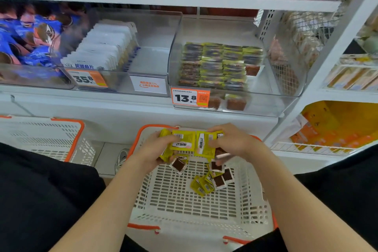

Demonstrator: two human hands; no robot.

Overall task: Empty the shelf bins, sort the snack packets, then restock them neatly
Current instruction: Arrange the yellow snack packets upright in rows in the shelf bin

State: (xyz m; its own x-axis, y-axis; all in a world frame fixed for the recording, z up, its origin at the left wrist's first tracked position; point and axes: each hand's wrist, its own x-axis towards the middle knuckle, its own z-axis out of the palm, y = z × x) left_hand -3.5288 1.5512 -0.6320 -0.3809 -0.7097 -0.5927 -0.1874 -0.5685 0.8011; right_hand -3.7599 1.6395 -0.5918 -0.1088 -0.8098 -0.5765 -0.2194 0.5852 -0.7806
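Snack packets [185, 143] — flat, glossy yellow squares — are fanned between your left hand [152, 149] and right hand [235, 141], both pinching them over the white slotted plastic basket [180, 200] near you.

A basket [184, 200] stands on the floor in front of the shelf [122, 104], with a second basket [51, 135] to its left. Over the first basket's far edge, the left hand [155, 149] and right hand [235, 141], side by side, grip a spread of held packets [192, 143]. Loose packets [210, 180] lie in this basket, toward its far right corner. Three bins sit side by side on the shelf behind. The right bin [266, 104] holds stacked packets [221, 63] in rows toward its left side, with a price tag [190, 98] at its front left corner. The middle bin [163, 26] holds upright packets [106, 47] along its left side. The left bin [30, 75] holds heaped packets [30, 32].
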